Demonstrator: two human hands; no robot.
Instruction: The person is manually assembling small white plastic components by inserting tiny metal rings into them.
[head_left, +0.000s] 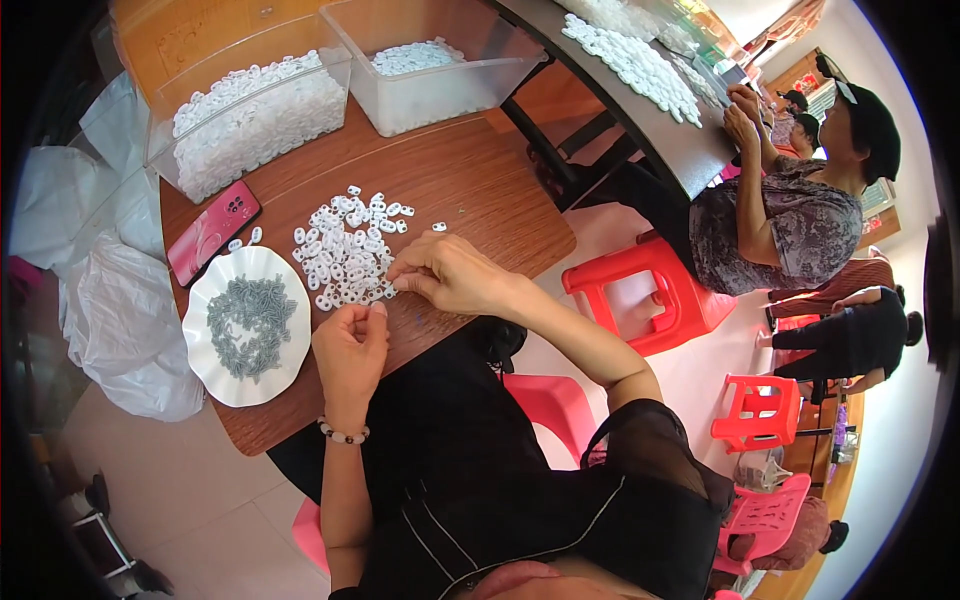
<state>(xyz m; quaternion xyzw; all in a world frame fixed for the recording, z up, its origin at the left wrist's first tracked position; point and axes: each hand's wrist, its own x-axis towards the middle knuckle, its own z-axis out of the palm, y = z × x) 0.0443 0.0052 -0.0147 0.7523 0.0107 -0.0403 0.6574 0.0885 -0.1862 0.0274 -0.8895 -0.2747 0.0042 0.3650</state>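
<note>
A loose pile of small white plastic pieces [345,250], each with two dark-looking holes, lies on the brown wooden table [490,190]. At the pile's right edge my right hand [455,275] has thumb and fingers drawn together, the tips against the nearest pieces. Just in front of the pile is my left hand [350,350], its thumb and fingertips pinched; what they hold is too small to make out. Left of that hand stands a white scalloped plate [205,365] with many tiny grey rod-like parts [250,325], perhaps springs.
A pink phone [213,230] lies behind the plate. Two clear plastic bins [400,110] of white pieces stand at the back. White bags [125,330] are beside the table. To the right are a red stool [640,295], a dark table [690,160] and a seated person [780,220].
</note>
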